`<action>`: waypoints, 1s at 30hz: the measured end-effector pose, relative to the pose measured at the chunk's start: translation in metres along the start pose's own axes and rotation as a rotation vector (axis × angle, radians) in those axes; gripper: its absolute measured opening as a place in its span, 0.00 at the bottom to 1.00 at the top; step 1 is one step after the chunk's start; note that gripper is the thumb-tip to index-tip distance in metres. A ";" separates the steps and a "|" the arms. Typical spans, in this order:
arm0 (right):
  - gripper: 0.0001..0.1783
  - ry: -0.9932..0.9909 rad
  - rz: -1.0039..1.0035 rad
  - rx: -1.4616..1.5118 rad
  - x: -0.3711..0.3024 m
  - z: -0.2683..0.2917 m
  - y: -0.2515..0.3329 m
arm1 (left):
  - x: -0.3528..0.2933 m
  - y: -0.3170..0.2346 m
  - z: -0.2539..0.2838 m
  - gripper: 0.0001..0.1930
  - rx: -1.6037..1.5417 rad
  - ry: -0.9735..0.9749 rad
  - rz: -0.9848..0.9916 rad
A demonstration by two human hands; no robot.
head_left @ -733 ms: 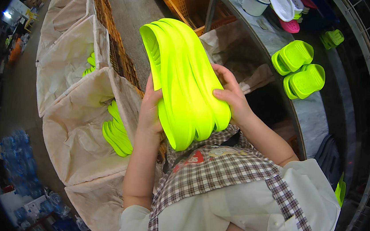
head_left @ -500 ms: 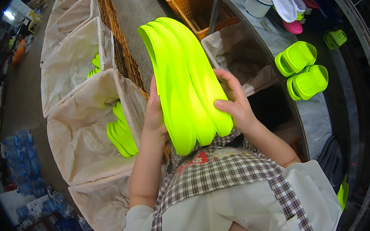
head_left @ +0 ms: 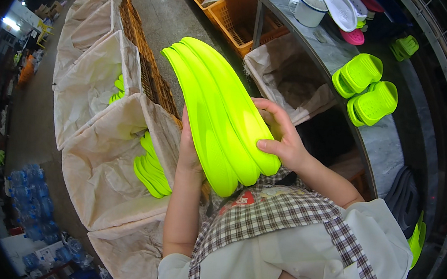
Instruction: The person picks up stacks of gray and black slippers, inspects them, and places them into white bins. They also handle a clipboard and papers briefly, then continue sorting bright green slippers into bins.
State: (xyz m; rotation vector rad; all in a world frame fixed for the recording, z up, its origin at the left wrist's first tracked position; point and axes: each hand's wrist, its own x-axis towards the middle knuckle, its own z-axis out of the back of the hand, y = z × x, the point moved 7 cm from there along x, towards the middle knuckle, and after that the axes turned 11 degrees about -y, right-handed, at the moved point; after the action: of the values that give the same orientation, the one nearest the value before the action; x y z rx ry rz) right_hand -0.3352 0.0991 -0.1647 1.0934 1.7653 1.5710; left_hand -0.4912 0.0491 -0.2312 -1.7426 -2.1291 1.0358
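Note:
Between my two hands is a stack of neon yellow-green shoe soles (head_left: 220, 117), pressed together with their smooth edges showing. My left hand (head_left: 189, 144) is closed on the left side of the stack, its fingers mostly hidden behind it. On the right, my right hand (head_left: 285, 143) grips the near end, thumb on the outer sole and fingers bent over the edge. More soles of the same colour (head_left: 151, 170) lie in a cloth-lined basket to the left of my left forearm.
A row of cloth-lined wicker baskets (head_left: 95, 181) runs along the left. On the right, a grey table (head_left: 381, 146) holds a pair of neon slippers (head_left: 372, 103), an enamel mug (head_left: 307, 10) and white soles (head_left: 338, 8). Orange crates (head_left: 234, 30) stand beyond, beside a lined bin (head_left: 278, 69).
The stack has come slightly down in view and tilted a little, its far end lower. Both hands keep their hold. The surroundings have shifted slightly as the view moved.

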 end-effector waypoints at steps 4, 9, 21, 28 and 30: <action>0.39 0.075 0.177 -0.230 0.002 -0.008 0.013 | 0.007 0.009 0.017 0.19 -0.040 -0.005 0.096; 0.38 -0.079 -0.315 0.867 0.009 0.005 0.007 | -0.006 0.014 0.020 0.28 -0.488 0.211 0.217; 0.36 -0.125 -0.346 0.711 0.000 0.007 -0.031 | -0.014 -0.006 0.017 0.25 0.464 -0.044 -0.178; 0.31 0.156 -0.511 1.499 -0.007 0.000 -0.054 | -0.011 -0.003 -0.019 0.23 -0.434 0.102 0.095; 0.29 -0.047 -0.730 1.390 -0.014 0.007 -0.076 | -0.013 -0.012 -0.030 0.30 -0.694 0.186 0.143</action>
State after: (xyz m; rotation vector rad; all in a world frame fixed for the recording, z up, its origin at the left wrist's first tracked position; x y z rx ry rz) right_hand -0.3382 0.0912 -0.2417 0.7223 2.7556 -0.2706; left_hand -0.4803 0.0484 -0.1988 -2.1870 -2.4299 0.1186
